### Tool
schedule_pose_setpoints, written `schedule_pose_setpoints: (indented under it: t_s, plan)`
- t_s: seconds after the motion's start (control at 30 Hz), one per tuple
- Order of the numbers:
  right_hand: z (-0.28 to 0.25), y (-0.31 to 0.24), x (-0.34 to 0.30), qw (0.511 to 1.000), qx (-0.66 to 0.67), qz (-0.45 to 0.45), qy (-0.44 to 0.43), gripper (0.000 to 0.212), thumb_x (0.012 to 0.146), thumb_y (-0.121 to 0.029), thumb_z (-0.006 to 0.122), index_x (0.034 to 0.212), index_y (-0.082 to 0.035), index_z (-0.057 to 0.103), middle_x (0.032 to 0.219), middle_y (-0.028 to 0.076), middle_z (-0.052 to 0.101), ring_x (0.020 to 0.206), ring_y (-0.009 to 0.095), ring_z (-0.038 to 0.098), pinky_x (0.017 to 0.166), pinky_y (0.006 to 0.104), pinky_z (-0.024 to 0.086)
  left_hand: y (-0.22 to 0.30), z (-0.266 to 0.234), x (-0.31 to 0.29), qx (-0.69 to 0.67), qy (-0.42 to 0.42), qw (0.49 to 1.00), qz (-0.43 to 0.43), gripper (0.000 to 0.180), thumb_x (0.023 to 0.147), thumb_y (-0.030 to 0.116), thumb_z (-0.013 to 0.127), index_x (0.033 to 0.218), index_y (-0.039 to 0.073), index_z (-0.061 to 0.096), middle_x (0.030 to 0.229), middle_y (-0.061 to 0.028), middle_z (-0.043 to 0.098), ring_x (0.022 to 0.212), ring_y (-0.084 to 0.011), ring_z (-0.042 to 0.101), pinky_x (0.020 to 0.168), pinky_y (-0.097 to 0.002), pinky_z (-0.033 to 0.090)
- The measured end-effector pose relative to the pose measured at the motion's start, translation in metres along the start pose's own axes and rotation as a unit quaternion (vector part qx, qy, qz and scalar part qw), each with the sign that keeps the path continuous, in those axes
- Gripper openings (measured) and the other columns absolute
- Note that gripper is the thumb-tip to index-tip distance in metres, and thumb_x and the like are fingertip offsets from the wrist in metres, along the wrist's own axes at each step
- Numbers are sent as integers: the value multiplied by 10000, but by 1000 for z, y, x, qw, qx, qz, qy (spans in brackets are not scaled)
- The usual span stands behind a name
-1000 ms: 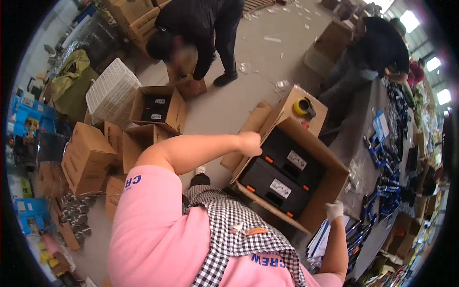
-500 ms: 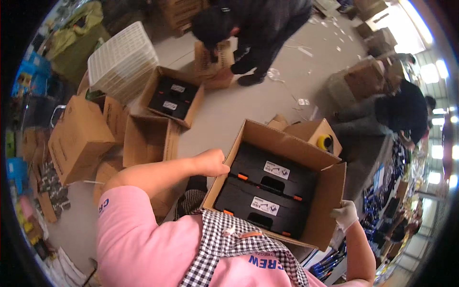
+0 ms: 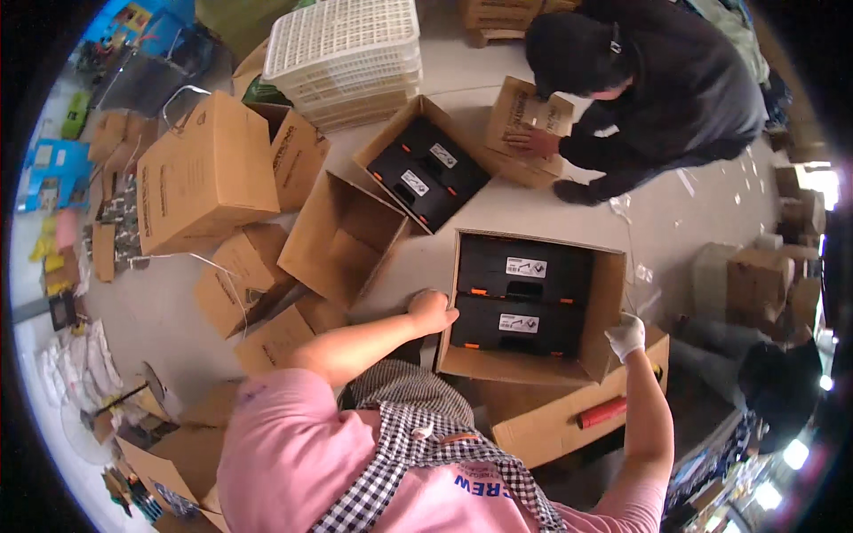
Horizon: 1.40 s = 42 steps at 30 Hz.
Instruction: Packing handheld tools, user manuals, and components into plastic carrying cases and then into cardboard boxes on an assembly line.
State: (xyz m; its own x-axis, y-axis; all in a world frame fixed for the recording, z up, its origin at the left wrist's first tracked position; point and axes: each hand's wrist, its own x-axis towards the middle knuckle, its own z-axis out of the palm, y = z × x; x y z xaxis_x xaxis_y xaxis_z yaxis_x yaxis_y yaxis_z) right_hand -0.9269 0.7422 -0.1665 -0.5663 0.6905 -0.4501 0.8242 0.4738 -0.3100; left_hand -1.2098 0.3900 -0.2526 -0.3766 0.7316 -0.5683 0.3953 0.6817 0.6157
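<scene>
Between my hands is an open cardboard carton (image 3: 606, 302), its flaps not showing. Two black plastic cases (image 3: 569, 271) with orange latches and white labels lie side by side inside it. My bare left hand (image 3: 432, 313) is closed on the carton's left edge. On the opposite edge, my right hand (image 3: 625, 337) in a white glove grips the cardboard. A second carton (image 3: 542, 431) appears beneath and in front of the held one, with a red roll (image 3: 602, 413) against its side.
Ahead on the floor stand an open carton with black cases (image 3: 418, 178), an opened carton (image 3: 342, 244), and stacked white plastic crates (image 3: 342, 62). More cartons (image 3: 204, 178) crowd the left. A crouching co-worker (image 3: 657, 89) handles a carton (image 3: 524, 133) at the far right.
My view has turned left, and the held carton has swung with me toward the floor cartons. Both hands keep their grip. The crouching co-worker now appears further right.
</scene>
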Motion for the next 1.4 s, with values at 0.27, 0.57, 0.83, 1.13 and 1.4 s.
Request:
schedule_pose_setpoints:
  t_s: [0.27,0.57,0.83,1.13,1.4]
  plan:
    - [154,45,215,991,-124,19,-36,194,700,-210,618,827,-96,710,837,186,671,818,396,644,723,441,519,-96,117,169,-16,114,990,-76,368,765,321,630,674,-35,652,698,-270,616,670,-438,627,643,-510,515]
    - [232,116,233,996,-37,-31,71,328,792,-143,635,1112,-77,612,1026,198,639,977,399,590,838,453,490,-123,143,167,-74,167,981,-72,363,835,421,643,840,59,672,804,-202,655,803,-420,625,706,-532,477]
    - [226,90,-7,999,47,24,11,474,738,-98,666,1201,-64,575,1139,182,609,1074,377,562,948,441,461,-271,33,94,182,22,918,-351,438,769,340,748,1060,30,639,1074,-220,652,1021,-380,619,880,-461,498]
    - [251,-4,-267,922,258,271,-99,296,851,-171,611,1115,-50,663,1034,133,709,979,246,682,876,344,533,-274,-66,-26,184,216,955,-88,267,821,138,623,975,-78,652,912,-231,697,872,-374,675,758,-446,516]
    - [269,-63,-376,880,377,285,-42,410,825,-275,567,1180,-82,640,1156,176,654,1109,323,607,968,381,466,92,-64,-207,222,86,960,149,279,765,200,644,741,-77,615,660,-251,610,666,-436,614,624,-492,476]
